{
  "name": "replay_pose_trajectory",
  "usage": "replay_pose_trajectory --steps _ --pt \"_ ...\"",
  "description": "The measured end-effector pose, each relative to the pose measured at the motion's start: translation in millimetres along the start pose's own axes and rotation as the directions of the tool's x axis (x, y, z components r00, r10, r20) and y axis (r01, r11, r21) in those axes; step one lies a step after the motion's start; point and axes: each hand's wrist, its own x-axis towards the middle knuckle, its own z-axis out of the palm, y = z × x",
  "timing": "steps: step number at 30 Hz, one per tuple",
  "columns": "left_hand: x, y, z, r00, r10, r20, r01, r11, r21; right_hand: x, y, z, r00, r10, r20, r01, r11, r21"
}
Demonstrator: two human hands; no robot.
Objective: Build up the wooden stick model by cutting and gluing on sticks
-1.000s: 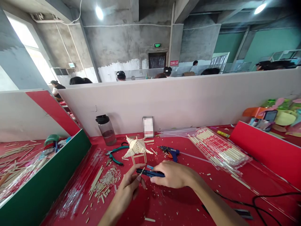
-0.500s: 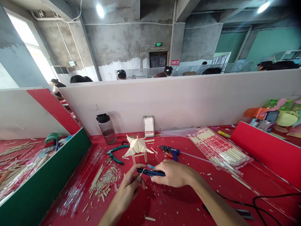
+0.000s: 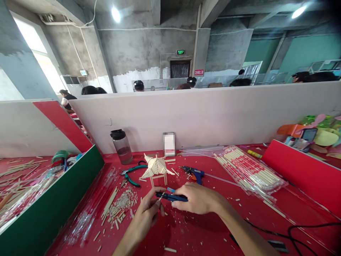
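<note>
Near the table's front, my left hand (image 3: 146,209) pinches a short thin wooden stick (image 3: 161,196) between thumb and fingers. My right hand (image 3: 195,198) is closed around a slim dark blue hand tool (image 3: 173,197), whose exact kind I cannot make out. The tool's far end crosses the stick at my left fingertips; a light blue piece (image 3: 171,190) shows beside it. Just beyond my hands stands a small wooden pavilion model (image 3: 156,167) with a pointed, flared roof on thin stick legs. My right palm hides the rear of the tool.
Teal-handled pliers (image 3: 131,179) and wood offcuts (image 3: 121,206) lie left. A water bottle (image 3: 121,146) stands behind. Right are a blue glue gun (image 3: 195,174), bundled sticks (image 3: 243,165) and a black cable (image 3: 293,231). Green (image 3: 58,192) and red (image 3: 301,170) dividers flank the table.
Both hands keep almost the same pose, with the tool still at the stick. The whole view has shifted slightly.
</note>
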Motion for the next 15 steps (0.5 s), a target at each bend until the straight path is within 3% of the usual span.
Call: replay_pose_trajectory --steps 15 --pt "0.8 -2.7 -0.4 1.000 0.015 -0.016 -0.015 1.000 0.008 0.7 -6.1 6.7 0.997 -0.013 -0.080 0.003 0.992 -0.123"
